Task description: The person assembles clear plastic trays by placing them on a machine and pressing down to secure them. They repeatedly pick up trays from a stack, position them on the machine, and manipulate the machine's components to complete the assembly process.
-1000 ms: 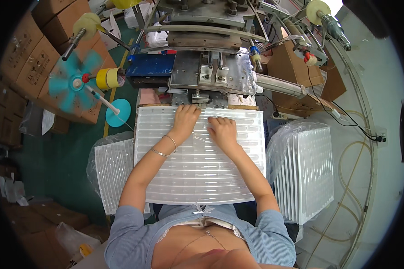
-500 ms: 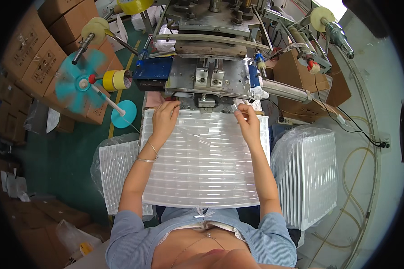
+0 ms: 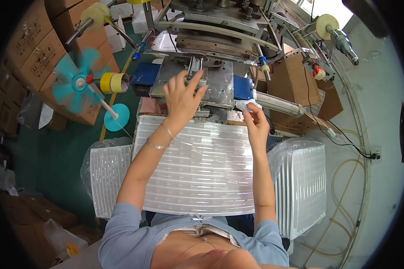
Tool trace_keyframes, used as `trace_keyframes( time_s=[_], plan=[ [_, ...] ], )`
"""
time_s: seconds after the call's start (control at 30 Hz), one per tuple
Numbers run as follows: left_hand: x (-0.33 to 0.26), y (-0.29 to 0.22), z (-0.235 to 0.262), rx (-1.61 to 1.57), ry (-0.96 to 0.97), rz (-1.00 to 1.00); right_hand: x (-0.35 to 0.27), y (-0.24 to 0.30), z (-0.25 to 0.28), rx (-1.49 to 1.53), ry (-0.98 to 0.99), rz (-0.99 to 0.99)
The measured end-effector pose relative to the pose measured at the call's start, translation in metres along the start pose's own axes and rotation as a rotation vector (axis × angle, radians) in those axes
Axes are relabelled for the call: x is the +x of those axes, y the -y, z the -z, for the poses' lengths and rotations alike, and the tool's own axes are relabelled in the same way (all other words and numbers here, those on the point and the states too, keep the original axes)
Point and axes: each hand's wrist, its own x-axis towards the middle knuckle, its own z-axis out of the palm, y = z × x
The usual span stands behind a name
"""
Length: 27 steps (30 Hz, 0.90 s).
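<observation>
A wide clear ribbed plastic tray [image 3: 197, 170] lies across my lap in front of a grey metal press machine [image 3: 211, 71]. My left hand [image 3: 180, 96] is raised above the tray's far edge, fingers spread, reaching onto the machine's metal plate. My right hand [image 3: 255, 121] hovers at the tray's far right corner and pinches a small clear piece [image 3: 246, 106] between its fingertips. Whether my left hand holds anything small cannot be made out.
Stacks of the same trays wrapped in plastic stand at my left [image 3: 105, 177] and right [image 3: 300, 188]. A teal fan [image 3: 74, 83] and yellow tape rolls [image 3: 112, 83] sit left of the machine. Cardboard boxes [image 3: 31, 58] line the far left; cables [image 3: 345, 134] run at the right.
Both hands left the tray's surface and moved forward. My left hand rose up onto the machine; my right hand lifted a small clear piece at the tray's far right corner.
</observation>
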Motion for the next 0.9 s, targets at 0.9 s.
trace_keyframes(
  time_s=[0.9],
  plan=[
    [-0.062,0.078,0.045,-0.649,0.215,0.577,-0.026,0.013,-0.056,-0.531,0.363,0.347]
  ],
)
